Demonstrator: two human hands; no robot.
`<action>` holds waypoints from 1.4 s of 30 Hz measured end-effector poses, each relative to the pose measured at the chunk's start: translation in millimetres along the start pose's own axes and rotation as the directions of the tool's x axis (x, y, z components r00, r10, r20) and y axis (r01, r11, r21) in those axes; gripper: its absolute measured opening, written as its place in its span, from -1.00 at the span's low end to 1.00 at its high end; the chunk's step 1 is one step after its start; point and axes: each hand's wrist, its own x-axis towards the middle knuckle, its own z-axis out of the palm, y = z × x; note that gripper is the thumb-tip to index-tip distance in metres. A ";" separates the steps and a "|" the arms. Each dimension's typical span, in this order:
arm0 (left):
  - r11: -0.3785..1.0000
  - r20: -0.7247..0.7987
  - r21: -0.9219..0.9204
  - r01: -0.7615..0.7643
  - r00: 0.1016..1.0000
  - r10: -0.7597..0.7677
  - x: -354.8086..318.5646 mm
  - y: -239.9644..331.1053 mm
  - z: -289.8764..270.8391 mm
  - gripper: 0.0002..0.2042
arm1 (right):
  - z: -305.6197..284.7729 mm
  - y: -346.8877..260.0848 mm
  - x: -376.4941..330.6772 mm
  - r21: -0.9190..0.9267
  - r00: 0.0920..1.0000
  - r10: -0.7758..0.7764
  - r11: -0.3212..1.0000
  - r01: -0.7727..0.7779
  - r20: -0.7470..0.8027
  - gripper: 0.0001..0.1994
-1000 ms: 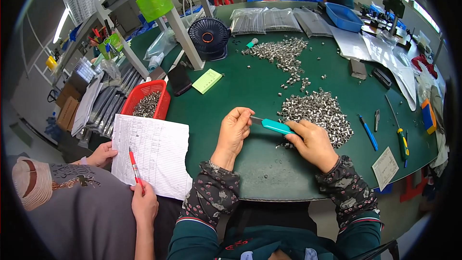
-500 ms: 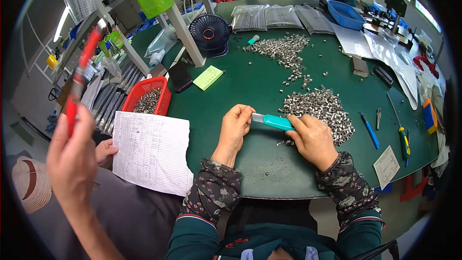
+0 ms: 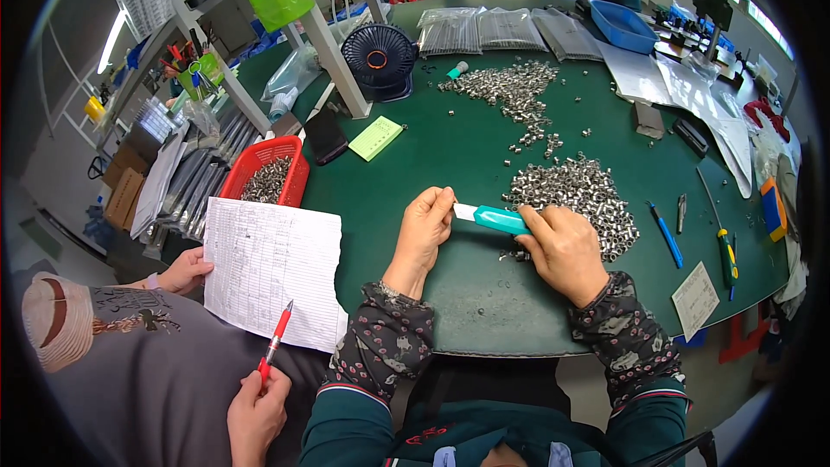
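Observation:
My right hand (image 3: 564,251) is wrapped round the teal handle of a utility knife (image 3: 501,220), its pale flat blade pointing left. At the blade's tip, my left hand (image 3: 422,229) is closed in a pinch; whatever sits between its thumb and fingers is too hidden to make out. Beside and behind my right hand lies a heap of small shiny metal rings (image 3: 575,199). Further back a looser heap of metal rings (image 3: 510,89) spreads over the green tabletop (image 3: 484,303).
At left, a co-worker's hand (image 3: 259,411) holds a red pen (image 3: 277,337) over a paper sheet (image 3: 272,268); their other hand (image 3: 186,270) grips its edge. A red basket (image 3: 298,177), fan (image 3: 378,60), blue screwdriver (image 3: 666,238) and yellow-green screwdriver (image 3: 724,255) surround the work.
The co-worker's hand with the red pen has come down from the upper left to the sheet's lower edge. My hands and the knife stay nearly in place.

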 end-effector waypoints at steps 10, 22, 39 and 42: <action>0.999 -0.005 -0.004 0.054 0.999 -0.054 1.5 0.4 -1.3 -0.75 | -0.9 1.3 -0.2 0.011 1.000 -0.021 1.000 0.021 -0.003 -0.69; 0.985 0.001 -0.045 0.165 0.986 -0.166 1.5 3.5 -1.8 -0.72 | -2.6 4.2 -0.7 0.019 0.999 -0.047 0.999 0.047 -0.006 -0.65; 0.974 0.103 -0.087 0.211 0.974 -0.202 1.1 3.2 -2.8 -0.68 | -4.8 8.5 -0.5 0.113 1.000 -0.013 0.994 0.011 0.022 -0.67; 0.978 0.117 -0.106 0.177 0.979 -0.165 2.2 2.6 -3.9 -0.69 | -10.0 10.9 0.9 0.103 0.996 0.053 0.994 -0.046 -0.069 -0.67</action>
